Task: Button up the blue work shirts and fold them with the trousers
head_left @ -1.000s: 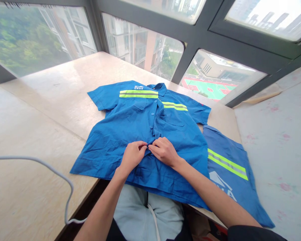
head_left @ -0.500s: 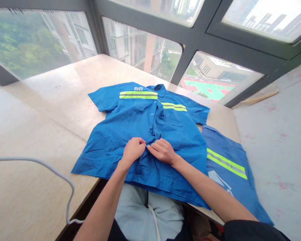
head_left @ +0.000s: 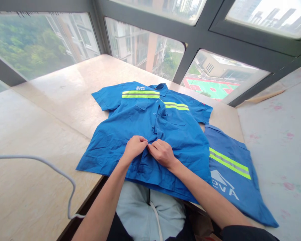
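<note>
A blue short-sleeved work shirt point(head_left: 110, 140) with yellow-green reflective bands lies spread front up, its collar pointing away from me. My left hand point(head_left: 135, 147) and my right hand point(head_left: 162, 152) meet at the lower part of its front opening, fingertips nearly touching. Both pinch the shirt's front edges there; any button between the fingers is hidden. Above my hands, several buttons point(head_left: 154, 113) show along one edge, and the front gapes a little around them.
A folded blue garment point(head_left: 230, 180) with a reflective band and white print lies at the right, partly under the shirt. A white cable point(head_left: 50, 164) curves over the pale stone-look surface point(head_left: 27, 134) at left. Windows point(head_left: 145, 43) and a floral-papered wall point(head_left: 278, 150) border it.
The view has shifted slightly, so the shirt sits a little further right. My hands stay at the same spot on the front opening, with only small finger movement.
</note>
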The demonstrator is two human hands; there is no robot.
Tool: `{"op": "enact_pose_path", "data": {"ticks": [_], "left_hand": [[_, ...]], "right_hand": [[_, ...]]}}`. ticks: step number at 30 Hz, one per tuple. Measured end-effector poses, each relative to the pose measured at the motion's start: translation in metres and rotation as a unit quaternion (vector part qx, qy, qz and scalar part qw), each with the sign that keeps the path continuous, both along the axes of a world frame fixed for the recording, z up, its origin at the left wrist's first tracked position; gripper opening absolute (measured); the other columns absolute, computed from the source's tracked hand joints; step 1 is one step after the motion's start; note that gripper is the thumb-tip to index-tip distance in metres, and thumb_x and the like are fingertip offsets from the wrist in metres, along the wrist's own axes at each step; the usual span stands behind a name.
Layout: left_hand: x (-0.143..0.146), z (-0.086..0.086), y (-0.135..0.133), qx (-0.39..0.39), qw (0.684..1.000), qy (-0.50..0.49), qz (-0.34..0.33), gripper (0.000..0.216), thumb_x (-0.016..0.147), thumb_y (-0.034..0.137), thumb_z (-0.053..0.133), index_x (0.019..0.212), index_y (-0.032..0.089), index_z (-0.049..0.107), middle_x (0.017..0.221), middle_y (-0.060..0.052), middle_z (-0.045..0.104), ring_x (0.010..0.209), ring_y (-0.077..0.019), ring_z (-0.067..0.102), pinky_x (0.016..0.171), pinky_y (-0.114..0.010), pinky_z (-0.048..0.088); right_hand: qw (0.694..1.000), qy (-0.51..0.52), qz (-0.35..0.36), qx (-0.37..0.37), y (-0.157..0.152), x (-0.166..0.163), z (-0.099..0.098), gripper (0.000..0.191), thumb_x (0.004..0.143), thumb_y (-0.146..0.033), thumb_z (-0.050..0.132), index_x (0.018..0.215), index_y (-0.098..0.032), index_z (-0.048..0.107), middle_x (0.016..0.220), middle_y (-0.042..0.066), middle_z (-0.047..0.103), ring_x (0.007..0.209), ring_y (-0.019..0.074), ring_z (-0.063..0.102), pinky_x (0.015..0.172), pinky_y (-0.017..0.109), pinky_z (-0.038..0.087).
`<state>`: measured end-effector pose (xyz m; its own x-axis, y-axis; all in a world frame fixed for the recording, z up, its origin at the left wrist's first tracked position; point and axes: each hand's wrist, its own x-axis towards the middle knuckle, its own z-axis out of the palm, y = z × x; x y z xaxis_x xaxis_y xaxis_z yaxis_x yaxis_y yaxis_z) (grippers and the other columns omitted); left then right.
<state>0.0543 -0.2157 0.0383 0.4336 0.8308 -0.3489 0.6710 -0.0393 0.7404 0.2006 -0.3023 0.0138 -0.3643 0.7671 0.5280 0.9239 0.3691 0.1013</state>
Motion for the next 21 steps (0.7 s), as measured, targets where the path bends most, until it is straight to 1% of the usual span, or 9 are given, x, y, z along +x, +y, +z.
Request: {"op": "enact_pose_path", "data": {"ticks": [3,6,9,11,13,16,19,21], "left_hand": [[0.002,0.004,0.003,0.007,0.999,0.026,-0.018,0.024,0.079,0.032,0.055,0.074,0.017,0.073,0.060,-0.002,0.066,0.062,-0.0162,0.062,0.058,-0.023,0.042],[0.005,0.008,0.011,0.002,0.997,0.039,-0.059,0.027,0.078,0.041,0.059,0.073,0.017,0.072,0.053,-0.001,0.062,0.055,-0.0151,0.060,0.054,-0.022,0.041],[0.007,0.011,0.021,0.002,0.993,0.042,-0.111,0.024,0.074,0.040,0.064,0.071,0.017,0.071,0.050,0.000,0.061,0.052,-0.0144,0.060,0.053,-0.022,0.041],[0.008,0.011,0.027,0.009,0.991,0.042,-0.130,0.022,0.073,0.038,0.064,0.067,0.018,0.071,0.048,0.000,0.060,0.053,-0.0146,0.061,0.053,-0.022,0.040],[0.009,0.011,0.029,0.015,0.990,0.044,-0.132,0.023,0.074,0.038,0.063,0.065,0.018,0.071,0.047,0.000,0.060,0.053,-0.0151,0.060,0.052,-0.022,0.039],[0.008,0.011,0.025,0.031,0.992,0.048,-0.114,0.027,0.077,0.040,0.061,0.067,0.018,0.072,0.048,0.000,0.061,0.055,-0.0158,0.060,0.052,-0.023,0.037],[0.007,0.012,0.018,0.047,0.993,0.061,-0.084,0.025,0.079,0.039,0.061,0.072,0.019,0.074,0.055,-0.002,0.066,0.062,-0.0171,0.062,0.055,-0.023,0.037],[0.007,0.013,0.014,0.059,0.993,0.071,-0.069,0.023,0.079,0.038,0.062,0.074,0.020,0.075,0.063,-0.003,0.070,0.068,-0.0182,0.064,0.058,-0.024,0.038]], "right_hand": [[0.999,0.005,0.005,0.034,0.001,-0.001,-0.002,0.030,0.096,-0.017,0.054,0.066,-0.018,0.060,0.062,0.002,0.053,0.064,0.0151,0.042,0.058,0.034,0.026],[0.998,0.006,0.016,0.058,0.002,0.000,-0.003,0.031,0.094,-0.016,0.056,0.064,-0.018,0.058,0.060,0.001,0.051,0.062,0.0146,0.042,0.058,0.033,0.027],[0.998,0.000,0.028,0.062,0.002,0.001,-0.002,0.030,0.094,-0.017,0.056,0.064,-0.019,0.057,0.060,0.000,0.051,0.061,0.0142,0.041,0.058,0.033,0.028],[0.997,-0.004,0.038,0.060,0.002,0.002,-0.001,0.031,0.095,-0.017,0.056,0.064,-0.019,0.057,0.059,0.000,0.050,0.060,0.0140,0.041,0.058,0.033,0.028],[0.997,-0.006,0.050,0.061,0.003,0.004,-0.001,0.031,0.095,-0.017,0.055,0.064,-0.020,0.057,0.059,-0.001,0.049,0.059,0.0138,0.040,0.058,0.033,0.029],[0.995,-0.008,0.072,0.073,0.004,0.007,0.000,0.029,0.094,-0.016,0.057,0.065,-0.019,0.057,0.059,-0.001,0.049,0.059,0.0134,0.040,0.056,0.033,0.028],[0.993,-0.014,0.091,0.079,0.006,0.009,-0.001,0.028,0.093,-0.015,0.059,0.065,-0.019,0.058,0.058,-0.002,0.048,0.058,0.0131,0.039,0.056,0.033,0.027],[0.993,-0.017,0.098,0.070,0.007,0.010,-0.001,0.028,0.093,-0.015,0.059,0.065,-0.018,0.059,0.058,-0.002,0.048,0.058,0.0132,0.039,0.056,0.033,0.028]]}}
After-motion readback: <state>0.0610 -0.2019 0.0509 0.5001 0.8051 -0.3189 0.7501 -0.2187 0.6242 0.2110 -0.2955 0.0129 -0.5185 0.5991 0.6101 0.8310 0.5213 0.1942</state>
